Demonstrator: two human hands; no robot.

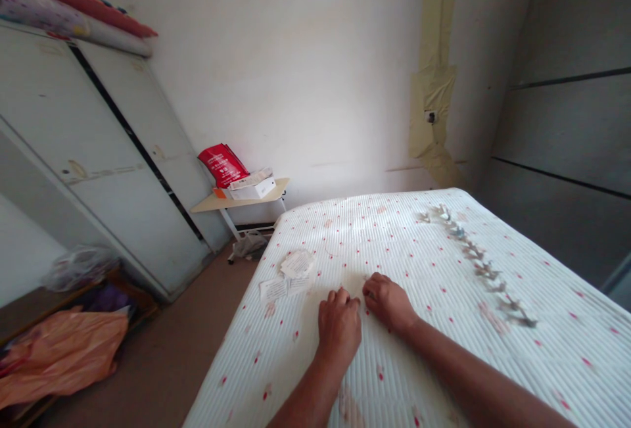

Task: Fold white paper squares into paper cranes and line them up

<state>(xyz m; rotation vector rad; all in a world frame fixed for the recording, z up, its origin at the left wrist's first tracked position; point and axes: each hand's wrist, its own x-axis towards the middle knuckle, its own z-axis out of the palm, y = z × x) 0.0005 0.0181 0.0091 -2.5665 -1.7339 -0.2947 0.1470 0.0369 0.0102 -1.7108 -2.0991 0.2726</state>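
Observation:
On the white, red-dotted bed cover, my left hand and my right hand are close together with a small gap between them. Both have their fingers curled down toward the cover. Whatever the fingertips pinch, if anything, is too small or hidden to name. Printed paper pieces lie beyond my left hand, toward the bed's left edge. To the right, a long row of small folded paper pieces runs from the far side of the bed toward me.
A small side table beyond the bed's far left corner carries a red bag and a white box. At the left are a wardrobe and an orange bag. A dark panel rises on the right.

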